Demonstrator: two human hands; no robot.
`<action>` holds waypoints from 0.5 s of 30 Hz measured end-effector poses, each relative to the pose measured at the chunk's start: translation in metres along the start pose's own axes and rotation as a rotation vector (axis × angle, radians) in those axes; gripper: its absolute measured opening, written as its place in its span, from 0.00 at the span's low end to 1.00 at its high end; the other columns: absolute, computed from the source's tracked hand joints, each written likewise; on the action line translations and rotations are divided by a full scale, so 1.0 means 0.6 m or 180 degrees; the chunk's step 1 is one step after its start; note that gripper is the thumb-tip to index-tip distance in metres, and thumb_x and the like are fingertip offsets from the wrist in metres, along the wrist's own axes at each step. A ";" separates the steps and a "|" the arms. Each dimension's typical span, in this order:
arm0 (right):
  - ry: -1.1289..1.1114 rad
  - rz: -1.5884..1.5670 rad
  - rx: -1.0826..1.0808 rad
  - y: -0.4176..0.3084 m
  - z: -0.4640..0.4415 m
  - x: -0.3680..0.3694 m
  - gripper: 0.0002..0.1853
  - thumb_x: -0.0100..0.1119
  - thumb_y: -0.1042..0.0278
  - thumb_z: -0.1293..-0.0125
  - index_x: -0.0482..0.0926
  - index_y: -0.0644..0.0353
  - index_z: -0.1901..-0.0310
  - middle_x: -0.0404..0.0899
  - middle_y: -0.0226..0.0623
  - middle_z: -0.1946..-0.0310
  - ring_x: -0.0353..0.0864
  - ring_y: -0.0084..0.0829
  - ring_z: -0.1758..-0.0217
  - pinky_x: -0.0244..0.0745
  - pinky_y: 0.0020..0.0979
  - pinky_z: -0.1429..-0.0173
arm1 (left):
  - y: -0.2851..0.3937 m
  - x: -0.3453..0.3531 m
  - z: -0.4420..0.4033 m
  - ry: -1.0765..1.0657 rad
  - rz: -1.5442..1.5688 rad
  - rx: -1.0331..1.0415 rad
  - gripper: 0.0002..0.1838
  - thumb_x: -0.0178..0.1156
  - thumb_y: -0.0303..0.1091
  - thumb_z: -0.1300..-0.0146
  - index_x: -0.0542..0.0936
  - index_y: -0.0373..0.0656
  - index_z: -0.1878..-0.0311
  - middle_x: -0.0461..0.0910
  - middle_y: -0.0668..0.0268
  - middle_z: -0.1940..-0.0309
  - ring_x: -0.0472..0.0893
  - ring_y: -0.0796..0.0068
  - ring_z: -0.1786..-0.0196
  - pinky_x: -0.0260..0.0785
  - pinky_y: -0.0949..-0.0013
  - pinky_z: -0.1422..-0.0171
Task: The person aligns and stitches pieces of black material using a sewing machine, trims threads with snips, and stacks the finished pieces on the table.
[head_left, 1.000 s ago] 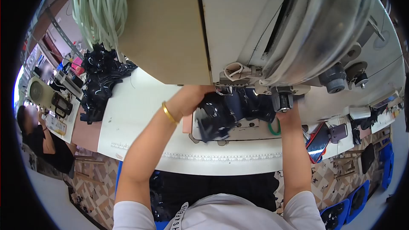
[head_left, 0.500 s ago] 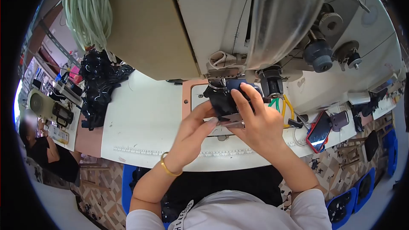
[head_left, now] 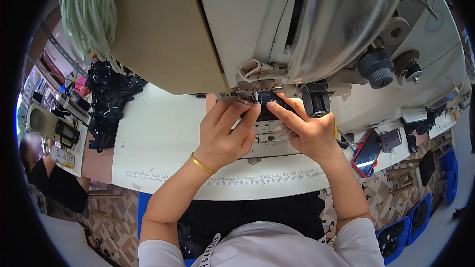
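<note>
A small black fabric piece (head_left: pixel 268 112) lies under the presser foot (head_left: pixel 251 97) of a sewing machine (head_left: pixel 163 29). My left hand (head_left: pixel 226 131), with a gold bracelet at the wrist, has its fingers bent and closed at the piece's left edge, close to the needle area. From the right, my right hand (head_left: pixel 312 129) presses the piece with its index finger, other fingers curled around its far side. A thin shiny strip shows below the right fingers; its kind is unclear. The left fingertips are partly hidden by the machine's foot.
Shiny black pieces (head_left: pixel 106 104) are heaped at the left. A red-edged phone (head_left: pixel 366 153) and a dark case (head_left: pixel 391 140) lie on the right. A printed ruler (head_left: pixel 267 176) runs along the table's front edge. Another person (head_left: pixel 62 183) sits at far left. Blue bins (head_left: pixel 394 237) stand lower right.
Both hands have gone from holding the black piece in front of the machine to pressing it flat under the foot. The left hand moved up to the needle area. The view shifted slightly.
</note>
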State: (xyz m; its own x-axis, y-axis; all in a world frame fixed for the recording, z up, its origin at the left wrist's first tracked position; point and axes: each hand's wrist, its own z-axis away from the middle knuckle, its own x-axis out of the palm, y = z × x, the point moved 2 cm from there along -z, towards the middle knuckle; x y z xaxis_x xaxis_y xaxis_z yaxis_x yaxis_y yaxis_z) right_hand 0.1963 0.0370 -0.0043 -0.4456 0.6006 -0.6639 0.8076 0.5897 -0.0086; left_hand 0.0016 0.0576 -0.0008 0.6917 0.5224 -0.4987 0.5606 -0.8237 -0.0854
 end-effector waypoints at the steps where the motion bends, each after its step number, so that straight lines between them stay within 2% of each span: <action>1: 0.0018 -0.0047 -0.0018 0.003 -0.002 0.000 0.32 0.63 0.78 0.55 0.80 0.37 0.45 0.83 0.22 0.51 0.80 0.17 0.69 0.64 0.22 0.80 | 0.001 0.001 0.000 0.0043 -0.0011 0.0026 0.24 0.62 0.19 0.64 0.83 0.40 0.56 0.79 0.64 0.61 0.79 0.62 0.60 0.76 0.67 0.61; 4: -0.0028 0.0032 -0.0125 0.010 -0.006 -0.004 0.32 0.63 0.78 0.54 0.80 0.35 0.44 0.84 0.18 0.55 0.77 0.20 0.75 0.67 0.25 0.78 | 0.003 0.002 0.002 0.0139 -0.0011 0.0072 0.22 0.62 0.18 0.63 0.83 0.39 0.58 0.80 0.64 0.64 0.79 0.63 0.64 0.76 0.68 0.61; 7: 0.0113 -0.0055 -0.0177 0.006 -0.014 -0.010 0.33 0.64 0.79 0.56 0.80 0.35 0.45 0.84 0.21 0.62 0.73 0.23 0.79 0.70 0.27 0.76 | 0.005 0.000 0.000 0.0118 0.0059 0.0066 0.20 0.63 0.17 0.62 0.83 0.38 0.60 0.80 0.64 0.66 0.79 0.64 0.65 0.76 0.69 0.62; 10: 0.0127 -0.0420 -0.0065 0.007 -0.024 -0.015 0.34 0.65 0.80 0.58 0.81 0.36 0.46 0.82 0.25 0.70 0.74 0.26 0.80 0.71 0.28 0.75 | 0.008 -0.004 -0.007 0.0049 0.0049 0.0055 0.20 0.64 0.16 0.62 0.82 0.38 0.60 0.81 0.64 0.67 0.79 0.65 0.66 0.75 0.70 0.63; 13: 0.0206 -0.0354 -0.0161 0.010 -0.024 -0.014 0.35 0.65 0.81 0.60 0.82 0.36 0.47 0.79 0.27 0.75 0.74 0.26 0.79 0.72 0.28 0.75 | 0.005 -0.004 -0.007 0.0016 0.0034 0.0114 0.19 0.65 0.18 0.61 0.82 0.38 0.60 0.80 0.64 0.66 0.78 0.66 0.66 0.75 0.70 0.64; 15: -0.0016 -0.0279 -0.0070 0.011 -0.022 -0.019 0.35 0.63 0.82 0.61 0.82 0.37 0.48 0.78 0.27 0.75 0.76 0.28 0.78 0.74 0.27 0.73 | 0.003 -0.004 -0.004 -0.0030 -0.0023 0.0215 0.18 0.65 0.21 0.59 0.82 0.37 0.59 0.80 0.63 0.64 0.78 0.68 0.66 0.74 0.70 0.65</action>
State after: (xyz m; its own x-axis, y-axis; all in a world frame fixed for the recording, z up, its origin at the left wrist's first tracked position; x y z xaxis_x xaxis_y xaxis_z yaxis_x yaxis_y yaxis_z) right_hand 0.2015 0.0413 0.0133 -0.5122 0.5433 -0.6651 0.7568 0.6517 -0.0505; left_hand 0.0023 0.0553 0.0026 0.6833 0.5266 -0.5058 0.5333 -0.8331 -0.1469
